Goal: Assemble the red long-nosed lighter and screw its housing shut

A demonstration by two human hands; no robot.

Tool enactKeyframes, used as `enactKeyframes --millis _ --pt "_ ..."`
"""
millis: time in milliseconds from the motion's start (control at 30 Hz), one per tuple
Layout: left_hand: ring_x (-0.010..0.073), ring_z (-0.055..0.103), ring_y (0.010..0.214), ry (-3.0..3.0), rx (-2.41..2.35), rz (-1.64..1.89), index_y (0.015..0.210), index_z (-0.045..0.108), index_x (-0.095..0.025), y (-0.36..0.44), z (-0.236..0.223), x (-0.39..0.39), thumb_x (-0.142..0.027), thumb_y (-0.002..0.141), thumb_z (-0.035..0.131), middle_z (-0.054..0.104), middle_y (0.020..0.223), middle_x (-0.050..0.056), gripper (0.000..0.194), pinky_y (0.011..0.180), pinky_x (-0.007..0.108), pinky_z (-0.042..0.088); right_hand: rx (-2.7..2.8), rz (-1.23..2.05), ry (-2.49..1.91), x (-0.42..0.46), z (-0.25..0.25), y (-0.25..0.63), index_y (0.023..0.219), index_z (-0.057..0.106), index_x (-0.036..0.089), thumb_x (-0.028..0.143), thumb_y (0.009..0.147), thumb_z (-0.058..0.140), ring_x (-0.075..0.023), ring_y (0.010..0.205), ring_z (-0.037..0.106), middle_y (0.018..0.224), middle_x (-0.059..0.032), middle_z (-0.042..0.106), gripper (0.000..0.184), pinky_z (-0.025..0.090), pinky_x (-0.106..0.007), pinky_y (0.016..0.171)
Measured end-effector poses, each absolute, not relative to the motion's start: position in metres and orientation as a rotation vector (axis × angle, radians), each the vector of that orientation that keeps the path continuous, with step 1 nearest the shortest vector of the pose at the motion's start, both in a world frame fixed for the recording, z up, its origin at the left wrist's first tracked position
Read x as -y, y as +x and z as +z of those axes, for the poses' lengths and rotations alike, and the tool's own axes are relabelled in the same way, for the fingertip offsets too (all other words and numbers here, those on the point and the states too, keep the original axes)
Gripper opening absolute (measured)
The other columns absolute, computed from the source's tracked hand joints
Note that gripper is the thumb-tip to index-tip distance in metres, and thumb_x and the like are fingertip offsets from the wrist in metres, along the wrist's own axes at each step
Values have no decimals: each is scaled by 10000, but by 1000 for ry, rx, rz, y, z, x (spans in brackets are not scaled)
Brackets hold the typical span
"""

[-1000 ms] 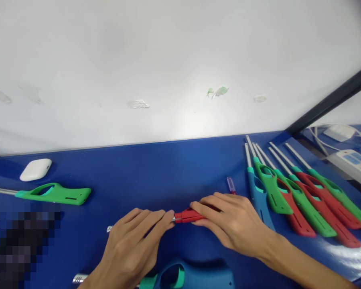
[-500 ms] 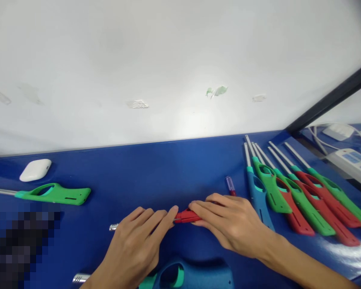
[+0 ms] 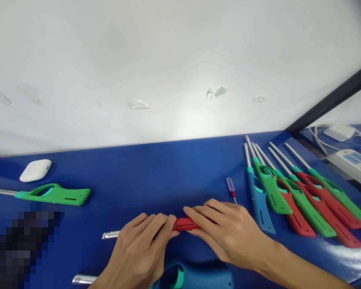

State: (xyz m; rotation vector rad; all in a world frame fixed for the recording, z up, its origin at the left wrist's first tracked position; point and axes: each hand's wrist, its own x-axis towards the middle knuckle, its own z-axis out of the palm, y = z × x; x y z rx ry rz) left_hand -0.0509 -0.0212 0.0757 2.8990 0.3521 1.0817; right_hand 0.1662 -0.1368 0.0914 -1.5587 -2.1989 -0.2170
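Note:
In the head view both hands hold a red gas lighter [image 3: 184,224] level above the blue table. Its metal tube [image 3: 110,235] sticks out to the left, past my left hand [image 3: 138,245]. Those fingers are closed around the front of the red body. My right hand [image 3: 228,235] grips the rear of the handle, hiding most of it. Below the hands lies a blue gas lighter [image 3: 204,277], its middle covered by my left hand and its tube tip [image 3: 83,279] showing at the left. Just beyond my right hand is a small screwdriver [image 3: 230,185] with a clear and red handle.
On the right several gas lighters in green, red and blue [image 3: 260,200] lie fanned out. At the left are a green gas lighter [image 3: 63,194] and a white earbud case [image 3: 35,170]. A white wall [image 3: 168,60] rises behind; a power strip [image 3: 355,160] sits far right.
Both hands have moved slightly down, towards me, with the red lighter. More of its metal tube shows at the left, and the screwdriver's shaft has come into view.

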Motion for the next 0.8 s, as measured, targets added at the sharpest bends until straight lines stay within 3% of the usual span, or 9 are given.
enactKeyframes --millis 167,433,600,700,800 --pt "128 704 667 2821 -277 1071 1055 690 -97 -45 79 23 -27 1021 515 749 841 36 191 606 297 483 2239 -233 -1608 138 92 160 1329 656 154 391 1173 382 -216 798 677 1002 -36 760 394 490 -378 606" --pt "180 767 842 3045 -306 949 1250 660 -98 -49 84 25 -99 1078 378 787 1019 46 330 778 355 546 2209 -224 -1562 137 89 159 1210 676 118 244 1155 435 -205 759 688 937 -36 761 278 491 -382 601" --pt "187 744 765 3053 -347 1023 1137 693 -117 -52 78 22 -93 1053 504 776 942 31 209 773 372 511 2150 -222 -1504 137 89 162 1201 681 95 151 1128 449 -208 887 742 1008 -60 782 249 576 -348 741" --pt "169 729 719 3005 -328 1035 1093 681 -120 -50 79 23 -77 1060 476 759 864 14 213 703 346 500 2137 -233 -1452 138 89 162 1217 674 78 59 1088 400 -211 1007 748 1095 -73 784 303 597 -329 844" --pt "155 722 676 2969 -321 1041 1060 668 -131 -46 83 24 -88 1081 426 750 807 3 247 607 328 483 2157 -206 -1438 138 89 162 1222 669 68 21 1049 388 -217 1004 752 1115 -82 779 333 609 -331 840"
